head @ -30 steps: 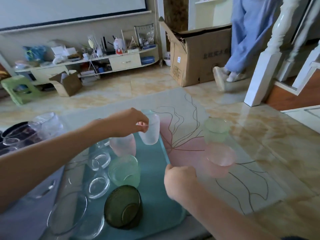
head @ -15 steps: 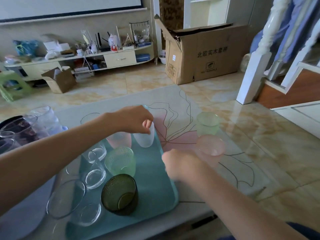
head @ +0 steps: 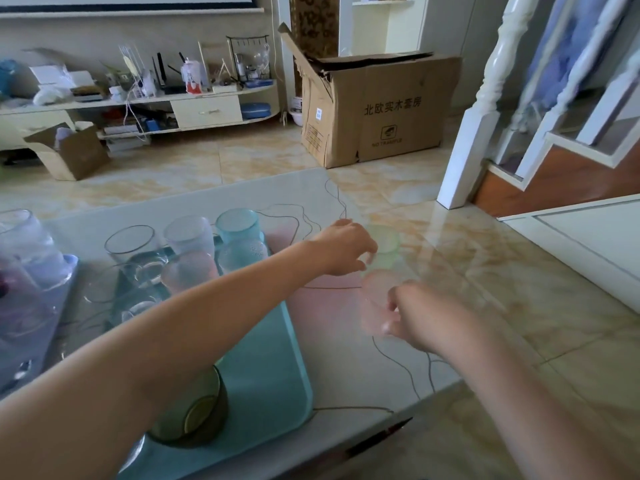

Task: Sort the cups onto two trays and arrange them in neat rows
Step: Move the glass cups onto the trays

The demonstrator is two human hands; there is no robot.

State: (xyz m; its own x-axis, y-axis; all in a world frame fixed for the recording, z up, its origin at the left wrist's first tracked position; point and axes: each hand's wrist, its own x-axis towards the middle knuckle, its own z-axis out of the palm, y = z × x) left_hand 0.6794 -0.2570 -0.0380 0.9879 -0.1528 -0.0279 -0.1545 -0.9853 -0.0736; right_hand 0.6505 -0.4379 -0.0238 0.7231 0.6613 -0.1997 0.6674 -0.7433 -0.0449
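On the table's glass top stand a frosted green cup (head: 387, 241) and, nearer to me, a frosted pink cup (head: 372, 303). My left hand (head: 341, 247) reaches across, its fingers apart at the green cup's left side. My right hand (head: 420, 315) has its thumb and fingers around the pink cup's right side. The teal tray (head: 266, 358) carries a clear glass (head: 130, 244), a white frosted cup (head: 188, 233), a blue cup (head: 237, 223), a second pink cup (head: 188, 271) and a dark green glass (head: 194, 410), which my left forearm partly hides.
A lavender tray (head: 65, 289) with clear glasses sits at the far left. The table's right edge drops to a tiled floor. A large cardboard box (head: 377, 109) and a white stair post (head: 467, 133) stand beyond the table.
My left hand let go of the white frosted cup on the teal tray and moved right to the green cup. My right hand moved from the tray's edge onto the pink cup.
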